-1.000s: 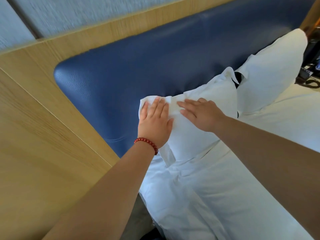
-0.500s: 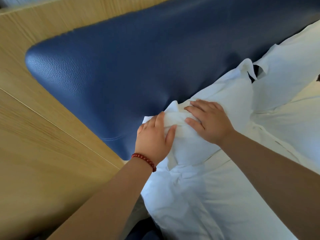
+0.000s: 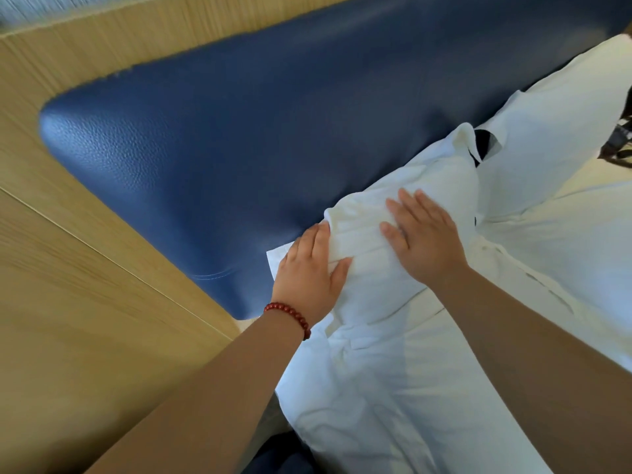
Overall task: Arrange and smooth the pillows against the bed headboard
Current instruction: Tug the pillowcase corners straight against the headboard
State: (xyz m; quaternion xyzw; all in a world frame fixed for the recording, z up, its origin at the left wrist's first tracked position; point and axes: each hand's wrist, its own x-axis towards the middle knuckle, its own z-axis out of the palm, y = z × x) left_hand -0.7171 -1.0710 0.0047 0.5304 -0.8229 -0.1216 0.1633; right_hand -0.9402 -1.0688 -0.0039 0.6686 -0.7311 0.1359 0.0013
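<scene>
Head view. Near pillow [image 3: 441, 179] leans on the blue headboard [image 3: 256, 138], just beside the second pillow [image 3: 547, 121].

Half a second back the right hand [image 3: 424, 241] had curled fingers. Now it lies flat and straight-fingered, further onto the pillow face.

Left hand [image 3: 307, 271] stays at the pillow's end corner, thumb spread. Its fingertips are hidden under a raised fold, so pinching or pressing: cannot tell.

Creases run between the hands. Judgement: placed, smoothing unfinished.
</scene>
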